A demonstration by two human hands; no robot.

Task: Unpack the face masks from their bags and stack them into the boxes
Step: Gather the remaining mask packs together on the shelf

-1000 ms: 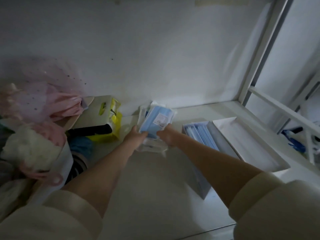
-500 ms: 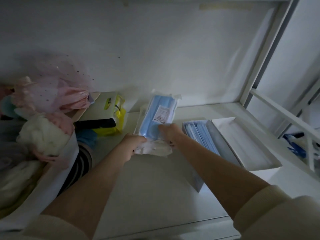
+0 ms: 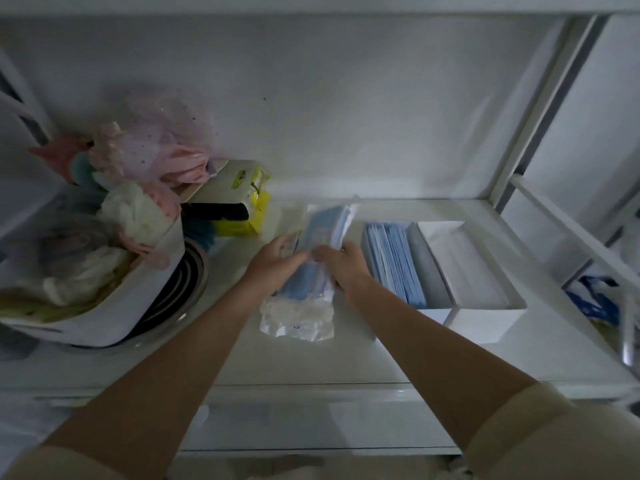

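Head view: left hand (image 3: 275, 259) and right hand (image 3: 341, 263) both grip the mask bag (image 3: 311, 271) at mid-length, one on each side, fingers curled round the plastic. Bag sits between the hands over the worktop (image 3: 346, 358), whether lifted or resting I can't tell. Long axis runs away from the person, slightly tilted right at the far end. Blue masks (image 3: 329, 225) fill the far part; the near end (image 3: 298, 318) is crumpled clear plastic with no masks in it. Which end is open can't be told.

Box (image 3: 433, 311) stands just right of the right hand, long axis roughly parallel to the bag. Its left compartment holds blue masks on edge (image 3: 394, 261); the right compartment (image 3: 464, 265) looks white inside, contents unclear. Right hand is nearer the box, so the transfer likely goes rightward with little turning.

Left: tub of soft items (image 3: 104, 237), yellow pack (image 3: 242, 202).
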